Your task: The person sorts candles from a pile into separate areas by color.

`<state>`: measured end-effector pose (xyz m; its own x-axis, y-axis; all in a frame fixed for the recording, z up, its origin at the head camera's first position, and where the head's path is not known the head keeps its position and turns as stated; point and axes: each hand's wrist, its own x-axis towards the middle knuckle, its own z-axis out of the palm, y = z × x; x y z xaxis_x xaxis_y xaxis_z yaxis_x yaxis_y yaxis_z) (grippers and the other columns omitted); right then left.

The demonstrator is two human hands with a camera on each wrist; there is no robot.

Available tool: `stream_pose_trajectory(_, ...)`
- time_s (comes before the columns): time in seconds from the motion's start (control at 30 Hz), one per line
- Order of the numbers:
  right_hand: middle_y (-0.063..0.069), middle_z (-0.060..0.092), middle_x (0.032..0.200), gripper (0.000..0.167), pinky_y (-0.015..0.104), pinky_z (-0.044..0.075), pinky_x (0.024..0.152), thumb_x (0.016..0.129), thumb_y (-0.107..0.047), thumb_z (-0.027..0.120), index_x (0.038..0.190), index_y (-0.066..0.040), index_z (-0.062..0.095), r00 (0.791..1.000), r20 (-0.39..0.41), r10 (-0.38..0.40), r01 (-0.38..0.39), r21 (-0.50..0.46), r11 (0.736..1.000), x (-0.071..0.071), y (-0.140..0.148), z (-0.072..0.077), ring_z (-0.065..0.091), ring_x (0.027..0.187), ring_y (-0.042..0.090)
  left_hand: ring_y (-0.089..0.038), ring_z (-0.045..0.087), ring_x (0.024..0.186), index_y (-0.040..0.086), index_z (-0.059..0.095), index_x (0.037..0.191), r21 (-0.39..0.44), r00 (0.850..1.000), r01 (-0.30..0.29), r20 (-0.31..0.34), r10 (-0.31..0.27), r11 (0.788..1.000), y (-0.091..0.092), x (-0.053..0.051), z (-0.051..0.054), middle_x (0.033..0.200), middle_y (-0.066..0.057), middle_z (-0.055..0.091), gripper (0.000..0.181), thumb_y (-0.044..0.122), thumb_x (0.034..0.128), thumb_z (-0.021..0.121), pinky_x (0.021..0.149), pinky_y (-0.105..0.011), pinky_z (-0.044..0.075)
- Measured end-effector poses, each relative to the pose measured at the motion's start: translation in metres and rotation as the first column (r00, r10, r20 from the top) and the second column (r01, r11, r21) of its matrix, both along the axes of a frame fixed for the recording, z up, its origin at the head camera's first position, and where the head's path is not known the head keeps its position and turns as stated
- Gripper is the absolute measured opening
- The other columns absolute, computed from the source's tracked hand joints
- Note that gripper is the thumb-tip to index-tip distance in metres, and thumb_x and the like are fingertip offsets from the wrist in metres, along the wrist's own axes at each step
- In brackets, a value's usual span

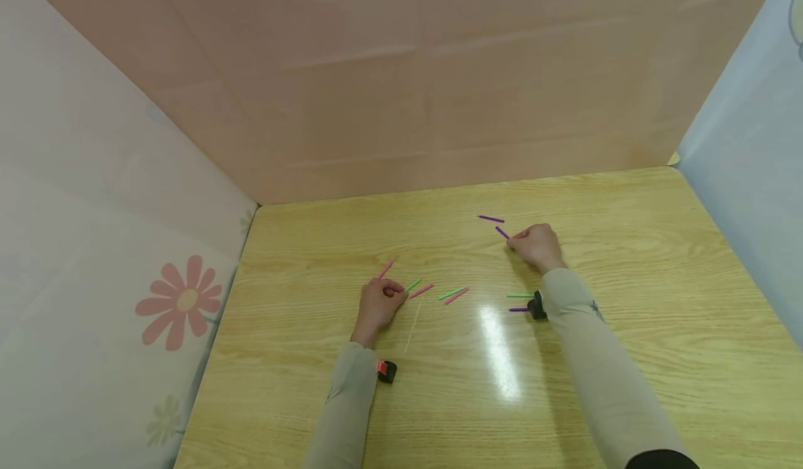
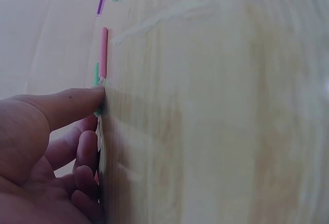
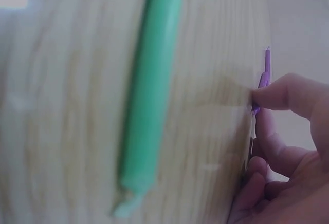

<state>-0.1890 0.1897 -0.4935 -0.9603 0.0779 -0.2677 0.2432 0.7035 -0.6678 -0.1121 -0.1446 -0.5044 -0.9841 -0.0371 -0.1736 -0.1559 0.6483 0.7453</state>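
Note:
My left hand [image 1: 379, 305] pinches a green candle [image 1: 413, 285] close to the tabletop. Touching or just beside that hand lie a pink candle [image 1: 386, 268] above it and another pink candle [image 1: 422, 291] to its right. Toward the back, my right hand [image 1: 537, 246] grips a thin purple candle [image 1: 502, 233] between thumb and fingers. A second purple candle [image 1: 491, 219] lies just beyond. In the right wrist view a green candle [image 3: 151, 90] with a short wick shows large, near the camera. The left fingers partly hide the green candle.
Mid-table, a green candle [image 1: 452, 293] and a pink candle [image 1: 457, 296] lie side by side. By the right wrist camera [image 1: 537, 306] is a purple candle [image 1: 518, 309]. A pale thin line [image 1: 413, 326] runs on the wooden table [image 1: 282, 385]. Cloth-like walls [image 1: 401, 93] enclose it.

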Motion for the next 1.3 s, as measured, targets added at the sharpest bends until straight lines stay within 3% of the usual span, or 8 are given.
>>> stream_pose_trajectory(0.3, 0.026, 0.067, 0.107, 0.032, 0.033, 0.042, 0.074, 0.087, -0.024, 0.063, 0.097, 0.005, 0.071, 1.000, -0.007, 0.015, -0.015, -0.001, 1.000, -0.001, 0.004, 0.003, 0.057, 0.090, 0.030, -0.021, 0.046, 0.083, 0.007, 0.073, 0.084, -0.006, 1.000, 0.009, -0.004, -0.009, 1.000, 0.002, -0.002, 0.002, 0.081, -0.006, 0.056, 0.010, 0.018, 0.0833, 0.074, 0.074, -0.031, 0.036)
stream_pose_trajectory(0.47, 0.026, 0.066, 0.110, 0.032, 0.044, 0.045, 0.087, 0.088, -0.023, 0.063, 0.100, 0.006, 0.070, 1.000, 0.004, 0.020, -0.020, -0.021, 1.000, 0.000, 0.006, 0.001, 0.058, 0.098, 0.035, -0.019, 0.047, 0.079, 0.007, 0.073, 0.083, -0.006, 1.000, 0.019, -0.017, -0.019, 1.000, 0.002, -0.002, 0.001, 0.080, -0.007, 0.056, 0.010, 0.016, 0.0830, 0.074, 0.071, -0.029, 0.037)
stream_pose_trajectory(0.67, 0.028, 0.062, 0.116, 0.033, 0.052, 0.041, 0.099, 0.091, -0.018, 0.061, 0.110, 0.008, 0.065, 0.993, -0.030, 0.115, -0.118, -0.084, 0.989, 0.005, 0.013, 0.000, 0.055, 0.111, 0.041, -0.017, 0.047, 0.075, 0.006, 0.073, 0.083, -0.006, 0.999, 0.023, -0.042, -0.023, 1.000, 0.001, -0.002, -0.001, 0.078, -0.006, 0.056, 0.009, 0.016, 0.0825, 0.075, 0.069, -0.029, 0.037)
stream_pose_trajectory(0.77, 0.028, 0.062, 0.116, 0.032, 0.050, 0.041, 0.095, 0.092, -0.017, 0.060, 0.111, 0.009, 0.064, 0.986, -0.029, 0.165, -0.167, -0.126, 0.978, 0.011, 0.017, 0.002, 0.054, 0.109, 0.039, -0.017, 0.048, 0.075, 0.007, 0.072, 0.083, 0.001, 0.999, 0.020, -0.031, -0.020, 1.000, 0.001, -0.003, -0.002, 0.080, -0.006, 0.056, 0.009, 0.016, 0.0830, 0.074, 0.070, -0.029, 0.039)
stream_pose_trajectory(1.0, 0.021, 0.064, 0.110, 0.026, 0.046, 0.041, 0.092, 0.094, -0.020, 0.061, 0.103, 0.003, 0.068, 0.960, -0.044, 0.276, -0.279, -0.117, 0.953, 0.025, 0.024, 0.006, 0.056, 0.106, 0.033, -0.019, 0.048, 0.081, 0.008, 0.071, 0.084, -0.019, 1.000, 0.006, -0.016, -0.007, 1.000, -0.002, -0.001, -0.001, 0.082, -0.006, 0.057, 0.010, 0.018, 0.0837, 0.074, 0.073, -0.031, 0.038)
stream_pose_trajectory(1.3, 0.014, 0.062, 0.099, 0.022, 0.032, 0.040, 0.077, 0.092, -0.019, 0.062, 0.099, 0.001, 0.068, 0.948, -0.067, 0.311, -0.316, -0.098, 0.944, 0.046, 0.028, 0.016, 0.050, 0.086, 0.021, -0.020, 0.047, 0.083, 0.009, 0.071, 0.083, -0.031, 1.000, -0.008, -0.015, 0.007, 1.000, -0.003, -0.002, -0.001, 0.081, -0.005, 0.056, 0.010, 0.018, 0.0833, 0.075, 0.076, -0.032, 0.036)
